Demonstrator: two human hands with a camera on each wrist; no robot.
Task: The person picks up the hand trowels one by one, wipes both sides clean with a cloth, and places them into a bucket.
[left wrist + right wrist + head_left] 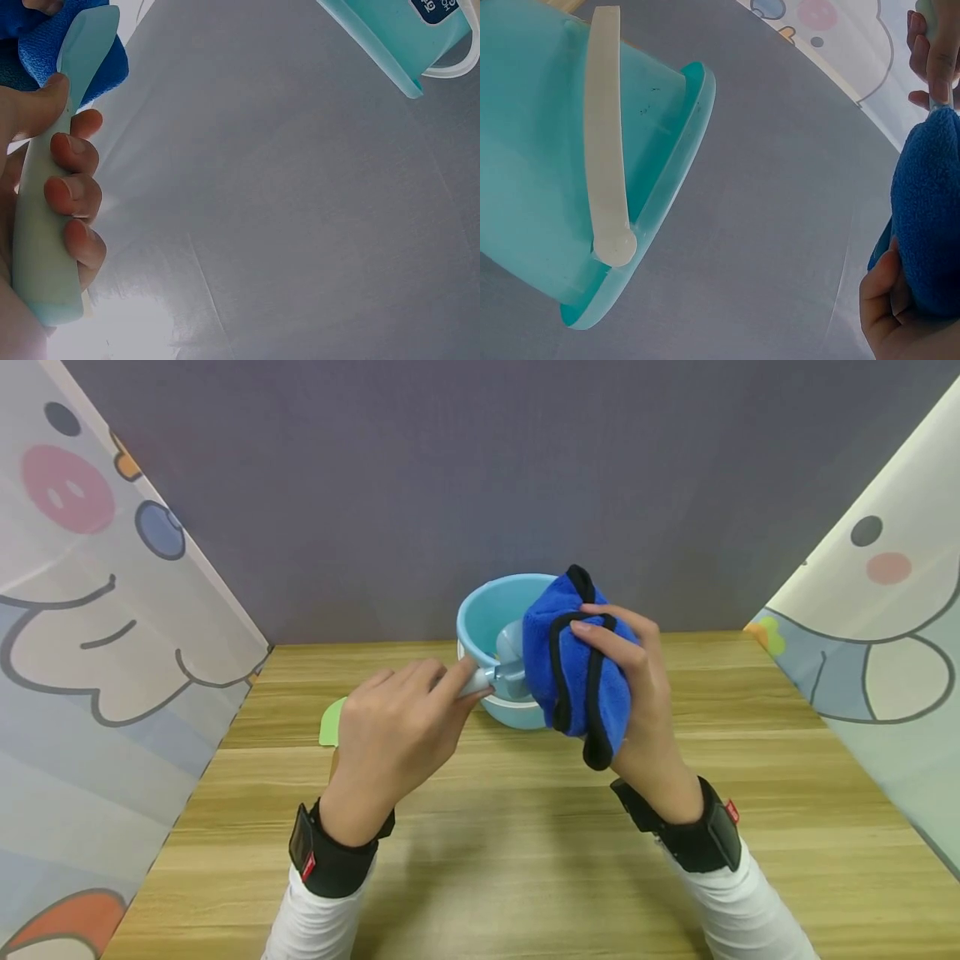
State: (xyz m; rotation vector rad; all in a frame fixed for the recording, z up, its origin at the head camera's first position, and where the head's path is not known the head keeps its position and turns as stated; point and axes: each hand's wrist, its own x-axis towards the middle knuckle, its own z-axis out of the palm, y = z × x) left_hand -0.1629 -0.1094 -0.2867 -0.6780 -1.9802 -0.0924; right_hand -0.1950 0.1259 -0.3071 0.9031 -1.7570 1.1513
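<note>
**A:** Nearest the front edge of the wooden surface [525, 860], what are the hands doing?

**B:** The left hand [390, 735] has its fingers curled round the handle of a pale blue-green spoon [45, 225]. The right hand [637, 693] is gripping a folded blue cloth [573, 668], pressed around the spoon's bowl end. Both are held up above the middle of the surface.

**A:** How would those handle?

**B:** The spoon looks like smooth, stiff plastic, light, likely a bit slippery; the thick rounded handle is the sensible place to hold it. The cloth is soft, fluffy, with a black stitched edge, and it bunches easily, so a full-palm grip suits it.

**A:** And behind them?

**B:** A light blue plastic bucket [495, 618] with a pale handle [604, 135] stands toward the far edge, round and smooth-walled. A green scrap [330, 722] peeks out beside the left hand; I can't tell what it is. Cartoon-printed panels [90, 610] flank both sides.
</note>
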